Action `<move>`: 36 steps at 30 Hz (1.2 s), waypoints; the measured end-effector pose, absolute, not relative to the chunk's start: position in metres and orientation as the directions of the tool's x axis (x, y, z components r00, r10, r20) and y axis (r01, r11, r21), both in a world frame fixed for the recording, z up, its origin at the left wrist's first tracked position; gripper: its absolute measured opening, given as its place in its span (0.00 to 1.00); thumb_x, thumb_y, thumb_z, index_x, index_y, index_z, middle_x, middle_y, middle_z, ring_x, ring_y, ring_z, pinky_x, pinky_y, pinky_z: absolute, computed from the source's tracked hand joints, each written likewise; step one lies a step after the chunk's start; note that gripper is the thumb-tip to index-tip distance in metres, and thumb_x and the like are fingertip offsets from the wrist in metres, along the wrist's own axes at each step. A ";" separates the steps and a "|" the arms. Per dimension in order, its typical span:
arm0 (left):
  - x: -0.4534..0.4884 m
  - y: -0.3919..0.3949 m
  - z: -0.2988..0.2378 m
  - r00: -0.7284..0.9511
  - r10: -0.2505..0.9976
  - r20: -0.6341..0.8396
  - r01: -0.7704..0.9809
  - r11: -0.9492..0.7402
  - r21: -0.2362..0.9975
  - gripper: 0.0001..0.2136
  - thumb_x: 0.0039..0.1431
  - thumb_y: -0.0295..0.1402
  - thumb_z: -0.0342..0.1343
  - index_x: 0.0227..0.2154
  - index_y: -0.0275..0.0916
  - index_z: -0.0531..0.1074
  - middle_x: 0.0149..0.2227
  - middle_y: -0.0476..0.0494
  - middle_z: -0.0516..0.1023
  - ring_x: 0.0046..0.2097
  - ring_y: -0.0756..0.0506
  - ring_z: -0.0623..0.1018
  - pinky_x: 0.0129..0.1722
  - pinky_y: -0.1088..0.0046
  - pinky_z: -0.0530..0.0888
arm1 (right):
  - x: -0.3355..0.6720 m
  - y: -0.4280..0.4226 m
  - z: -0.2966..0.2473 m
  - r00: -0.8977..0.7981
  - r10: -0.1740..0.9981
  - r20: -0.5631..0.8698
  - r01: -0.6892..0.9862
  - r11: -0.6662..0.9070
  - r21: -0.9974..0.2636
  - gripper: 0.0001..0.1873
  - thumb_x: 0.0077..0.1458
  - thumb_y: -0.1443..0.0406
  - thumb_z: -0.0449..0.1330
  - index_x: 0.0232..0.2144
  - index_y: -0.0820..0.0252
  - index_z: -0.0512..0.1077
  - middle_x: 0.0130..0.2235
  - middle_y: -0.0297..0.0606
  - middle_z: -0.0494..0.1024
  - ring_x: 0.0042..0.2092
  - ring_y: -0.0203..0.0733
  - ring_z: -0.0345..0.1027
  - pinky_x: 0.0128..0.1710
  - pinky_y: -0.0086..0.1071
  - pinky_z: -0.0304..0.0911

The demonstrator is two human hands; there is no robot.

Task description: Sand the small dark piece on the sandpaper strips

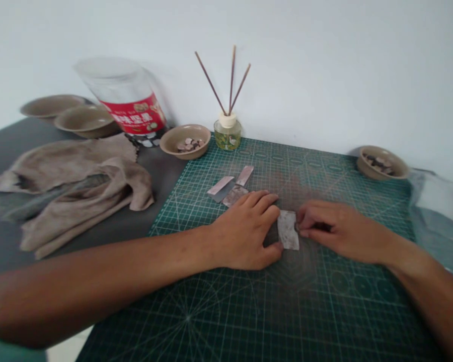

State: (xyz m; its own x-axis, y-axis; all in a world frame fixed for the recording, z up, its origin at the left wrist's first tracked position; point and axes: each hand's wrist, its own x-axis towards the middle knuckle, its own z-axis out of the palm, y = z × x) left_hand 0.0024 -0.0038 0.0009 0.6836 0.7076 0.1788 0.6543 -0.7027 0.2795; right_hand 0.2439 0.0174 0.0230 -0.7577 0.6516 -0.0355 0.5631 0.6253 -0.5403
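A small pale rectangular piece with brownish stains (pixel 288 231) lies on the green cutting mat (pixel 189 317) between my hands. My left hand (pixel 249 232) rests on the mat with thumb and forefinger apart, their tips at the piece's left edge. At its right edge, the fingers of my right hand (pixel 330 229) are pinched together; whatever they hold is hidden. Beyond my left fingers are a stained scrap (pixel 234 195), partly covered by the hand, and two narrow pinkish strips, one to the left (pixel 221 185) and another to the right (pixel 245 175).
A bowl of small pieces (pixel 184 151) stands left of a reed diffuser (pixel 227 134); another filled bowl (pixel 381 173) is far right, near translucent plastic (pixel 441 216). Crumpled brown cloth (pixel 86 176), a red-labelled jar (pixel 132 113) and two bowls (pixel 86 128) occupy the left.
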 end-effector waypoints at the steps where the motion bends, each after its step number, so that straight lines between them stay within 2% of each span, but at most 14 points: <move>1: 0.003 -0.004 0.001 0.688 0.703 0.180 0.649 -0.707 0.280 0.24 0.57 0.45 0.56 0.51 0.34 0.68 0.65 0.32 0.63 0.67 0.33 0.60 0.67 0.54 0.58 | 0.244 0.015 0.023 -0.777 0.627 -0.053 0.542 0.624 -0.563 0.05 0.63 0.67 0.58 0.35 0.56 0.73 0.40 0.35 0.76 0.40 0.40 0.71 0.40 0.34 0.65; 3: 0.003 -0.004 0.002 0.695 0.696 0.181 0.643 -0.714 0.277 0.24 0.58 0.45 0.56 0.51 0.33 0.68 0.64 0.32 0.63 0.67 0.33 0.60 0.67 0.54 0.58 | 0.240 0.011 0.020 -0.783 0.621 -0.028 0.520 0.631 -0.576 0.06 0.64 0.69 0.56 0.36 0.56 0.73 0.41 0.35 0.76 0.41 0.40 0.71 0.42 0.35 0.66; 7: 0.003 -0.004 0.001 0.688 0.702 0.184 0.648 -0.708 0.281 0.24 0.58 0.44 0.56 0.52 0.34 0.67 0.65 0.32 0.63 0.67 0.33 0.59 0.67 0.52 0.58 | 0.238 0.015 0.015 -0.667 0.735 0.119 0.608 0.630 -0.484 0.06 0.64 0.67 0.55 0.38 0.56 0.73 0.44 0.39 0.76 0.45 0.45 0.71 0.46 0.40 0.66; 9: 0.002 -0.004 0.001 0.688 0.703 0.182 0.646 -0.707 0.289 0.24 0.58 0.45 0.56 0.53 0.34 0.66 0.65 0.32 0.62 0.67 0.33 0.59 0.67 0.51 0.58 | 0.241 0.015 0.017 -0.672 0.734 0.094 0.622 0.629 -0.465 0.05 0.63 0.67 0.56 0.38 0.56 0.73 0.42 0.38 0.76 0.44 0.44 0.71 0.44 0.39 0.66; 12: 0.002 -0.004 0.001 0.693 0.699 0.179 0.641 -0.710 0.291 0.24 0.59 0.45 0.55 0.53 0.34 0.67 0.65 0.32 0.62 0.67 0.33 0.59 0.67 0.52 0.58 | 0.241 0.008 0.020 -0.785 0.619 -0.017 0.550 0.685 -0.477 0.06 0.64 0.68 0.55 0.37 0.56 0.73 0.42 0.36 0.75 0.41 0.41 0.71 0.41 0.36 0.67; 14: 0.001 -0.004 0.001 0.695 0.698 0.170 0.643 -0.710 0.287 0.24 0.58 0.45 0.55 0.53 0.34 0.67 0.66 0.32 0.61 0.68 0.33 0.59 0.67 0.52 0.57 | 0.237 0.005 0.019 -0.812 0.584 -0.012 0.525 0.721 -0.452 0.08 0.65 0.69 0.54 0.39 0.56 0.73 0.43 0.37 0.75 0.41 0.42 0.71 0.41 0.37 0.67; 17: 0.001 -0.004 0.001 0.689 0.707 0.160 0.654 -0.701 0.284 0.25 0.58 0.45 0.56 0.53 0.34 0.67 0.66 0.32 0.61 0.68 0.33 0.58 0.67 0.52 0.57 | 0.237 0.008 0.016 -0.728 0.681 0.076 0.600 0.687 -0.409 0.08 0.66 0.68 0.53 0.41 0.58 0.72 0.46 0.41 0.75 0.44 0.45 0.71 0.45 0.40 0.67; 19: 0.002 -0.004 0.001 0.683 0.712 0.163 0.657 -0.697 0.288 0.25 0.57 0.45 0.56 0.53 0.34 0.67 0.66 0.32 0.61 0.68 0.33 0.58 0.67 0.52 0.57 | 0.241 0.012 0.017 -0.689 0.720 0.078 0.635 0.653 -0.412 0.07 0.65 0.68 0.54 0.39 0.58 0.73 0.44 0.41 0.75 0.44 0.45 0.71 0.45 0.40 0.67; 24: 0.002 -0.004 0.002 0.692 0.702 0.170 0.644 -0.706 0.293 0.25 0.57 0.44 0.57 0.53 0.34 0.67 0.65 0.32 0.62 0.68 0.32 0.59 0.66 0.51 0.58 | 0.240 0.004 0.022 -0.809 0.585 -0.047 0.532 0.697 -0.482 0.07 0.64 0.69 0.56 0.37 0.55 0.73 0.42 0.36 0.75 0.38 0.39 0.71 0.40 0.35 0.67; 29: 0.002 -0.004 0.002 0.678 0.715 0.170 0.658 -0.694 0.293 0.24 0.58 0.45 0.56 0.52 0.35 0.67 0.65 0.32 0.62 0.68 0.32 0.59 0.67 0.51 0.58 | 0.240 0.007 0.019 -0.711 0.700 0.072 0.598 0.655 -0.462 0.07 0.65 0.69 0.54 0.40 0.57 0.72 0.45 0.40 0.75 0.45 0.44 0.70 0.45 0.39 0.67; 33: 0.002 -0.004 0.001 0.691 0.704 0.166 0.645 -0.703 0.298 0.24 0.58 0.45 0.56 0.52 0.34 0.67 0.65 0.32 0.62 0.68 0.32 0.59 0.67 0.51 0.57 | 0.240 0.006 0.019 -0.775 0.631 -0.022 0.551 0.659 -0.511 0.07 0.64 0.70 0.55 0.37 0.56 0.72 0.43 0.38 0.74 0.41 0.41 0.70 0.42 0.37 0.67; 36: 0.002 -0.004 0.001 0.694 0.700 0.170 0.641 -0.707 0.297 0.24 0.57 0.44 0.57 0.52 0.34 0.67 0.65 0.32 0.62 0.67 0.32 0.59 0.67 0.51 0.58 | 0.234 0.005 0.017 -0.754 0.656 0.025 0.558 0.661 -0.503 0.07 0.65 0.70 0.54 0.39 0.57 0.72 0.44 0.39 0.74 0.43 0.42 0.70 0.44 0.38 0.67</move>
State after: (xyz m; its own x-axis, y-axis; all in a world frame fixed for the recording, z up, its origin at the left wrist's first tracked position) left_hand 0.0021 -0.0035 0.0014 0.6936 0.7001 0.1697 0.6412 -0.7073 0.2975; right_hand 0.2343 0.0053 0.0174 -0.7544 0.6559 0.0252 0.5576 0.6606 -0.5027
